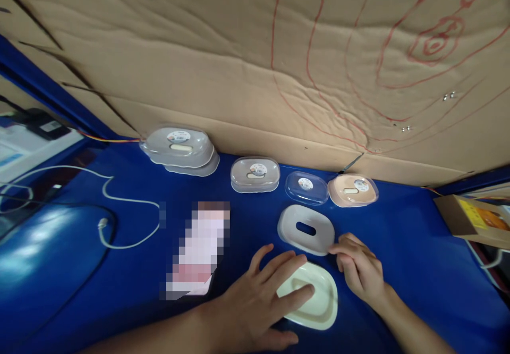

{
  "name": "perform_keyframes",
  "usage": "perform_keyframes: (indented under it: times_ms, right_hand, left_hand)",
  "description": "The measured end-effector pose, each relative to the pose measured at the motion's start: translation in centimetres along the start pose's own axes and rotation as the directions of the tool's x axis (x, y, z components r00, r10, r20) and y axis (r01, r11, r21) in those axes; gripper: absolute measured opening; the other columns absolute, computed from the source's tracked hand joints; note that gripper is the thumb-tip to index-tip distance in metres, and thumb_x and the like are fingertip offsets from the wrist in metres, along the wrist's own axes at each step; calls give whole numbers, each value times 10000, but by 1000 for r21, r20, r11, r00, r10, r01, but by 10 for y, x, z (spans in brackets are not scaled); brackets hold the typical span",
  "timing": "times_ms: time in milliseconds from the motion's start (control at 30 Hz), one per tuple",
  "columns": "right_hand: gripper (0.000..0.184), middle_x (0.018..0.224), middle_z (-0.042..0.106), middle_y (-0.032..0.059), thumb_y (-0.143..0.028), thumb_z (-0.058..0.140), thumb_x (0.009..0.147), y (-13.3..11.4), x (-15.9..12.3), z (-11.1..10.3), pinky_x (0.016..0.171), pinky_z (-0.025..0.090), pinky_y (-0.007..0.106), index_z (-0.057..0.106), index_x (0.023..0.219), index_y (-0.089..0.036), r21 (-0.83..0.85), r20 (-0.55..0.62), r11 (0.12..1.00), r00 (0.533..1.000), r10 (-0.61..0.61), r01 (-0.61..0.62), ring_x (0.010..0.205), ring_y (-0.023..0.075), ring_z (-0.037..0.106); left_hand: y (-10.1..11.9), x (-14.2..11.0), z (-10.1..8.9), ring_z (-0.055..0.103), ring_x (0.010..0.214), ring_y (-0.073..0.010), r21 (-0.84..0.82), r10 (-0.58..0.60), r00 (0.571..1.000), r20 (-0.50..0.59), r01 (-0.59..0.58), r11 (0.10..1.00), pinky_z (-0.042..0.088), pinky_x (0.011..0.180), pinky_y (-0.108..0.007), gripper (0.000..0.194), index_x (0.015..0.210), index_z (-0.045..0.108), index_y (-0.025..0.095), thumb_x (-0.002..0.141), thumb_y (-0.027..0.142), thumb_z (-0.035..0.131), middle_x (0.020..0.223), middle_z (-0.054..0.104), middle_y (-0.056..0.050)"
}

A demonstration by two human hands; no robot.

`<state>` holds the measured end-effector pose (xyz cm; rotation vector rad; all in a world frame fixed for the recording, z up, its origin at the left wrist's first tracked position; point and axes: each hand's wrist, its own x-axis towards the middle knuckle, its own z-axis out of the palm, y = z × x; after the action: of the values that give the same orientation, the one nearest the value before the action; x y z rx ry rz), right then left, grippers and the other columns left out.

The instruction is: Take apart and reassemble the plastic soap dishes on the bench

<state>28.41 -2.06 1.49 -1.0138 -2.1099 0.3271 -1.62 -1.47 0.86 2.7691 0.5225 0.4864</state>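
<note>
A cream oval dish (324, 306) with a raised rim lies on the blue table near me. My left hand (266, 295) is palm down over its left part, fingers spread, covering part of it. Just beyond sits a grey oval slotted tray (290, 237), its dark slot in the middle. My right hand (360, 269) is closed, fingers curled, with fingertips at the tray's right front rim. Behind the tray lies a clear oval lid (297, 186) with a round label. To its right stands a peach oval box (350, 197) under a clear lid.
Along the cardboard wall (199, 77) stand a grey lidded box (253, 181) and a stack of grey lidded boxes (179, 154). A pixelated phone-like object (201, 253) is left of my left hand. Cables (131, 200) cross the left side. A cardboard box (454, 216) is far right.
</note>
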Motion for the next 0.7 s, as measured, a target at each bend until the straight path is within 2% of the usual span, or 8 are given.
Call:
perform_keyframes:
  times_ms: [67,133,167,267,333,500,567,700]
  right_hand:
    - [322,772,691,-7,-99,447,1075,-2,1,1,663,531,328,592,1319,-251,-10,-3,999,999,33,-33,680,175,640]
    - [323,1074,769,67,-134,535,1053,-3,4,3,820,580,390,604,1339,-268,-89,65,995,997,47,-41,945,221,725]
    - [312,1275,737,107,-204,591,1047,-3,5,4,928,578,457,614,1350,-275,-156,127,987,990,57,-37,1139,273,708]
    - [440,1620,503,156,-405,674,1021,0,9,9,1142,460,649,599,1433,-271,-326,282,945,953,112,-15,1522,400,436]
    - [436,1621,499,153,-389,655,1036,4,8,12,1175,452,637,594,1447,-259,-318,274,947,953,131,-39,1564,380,381]
    - [310,1437,644,132,-278,616,1054,12,3,7,1149,526,522,647,1361,-250,-223,135,970,983,125,-93,1399,299,584]
    - [305,1422,645,136,-281,641,1036,9,2,3,1119,549,508,658,1338,-243,-209,123,976,989,85,-58,1362,302,603]
    - [328,1442,615,161,-337,676,1007,-5,2,3,1137,534,519,666,1311,-215,-167,221,980,973,-67,105,1395,325,569]
  left_hand:
    - [0,0,-1,464,1445,-355,31,24,1000,17,-24,999,239,1229,-599,676,1518,521,280,962,632,676,1612,491,-165]
    - [0,1,-1,449,1463,-316,49,26,998,51,-29,998,224,1246,-562,535,1440,576,261,1015,583,620,1577,535,-139]
    - [0,2,0,460,1451,-300,55,18,998,61,-21,998,223,1249,-545,475,1384,606,249,1024,558,616,1537,572,-124]
    - [0,3,2,510,1388,-292,74,-35,998,45,31,997,241,1239,-536,410,1266,641,224,990,526,671,1428,638,-105]
    - [-1,3,4,537,1350,-305,82,-84,996,6,83,993,263,1217,-554,401,1222,641,221,958,514,712,1409,642,-113]
    - [-2,4,6,571,1297,-322,78,-185,980,-78,191,979,332,1157,-557,332,1154,635,222,931,437,754,1406,631,-140]
    - [-2,4,6,570,1306,-332,100,-185,972,-147,201,975,327,1159,-561,334,1188,627,216,946,417,739,1427,611,-165]
    - [-2,2,4,512,1414,-349,178,-157,956,-248,204,963,274,1189,-573,386,1353,571,278,1004,400,678,1547,512,-197]
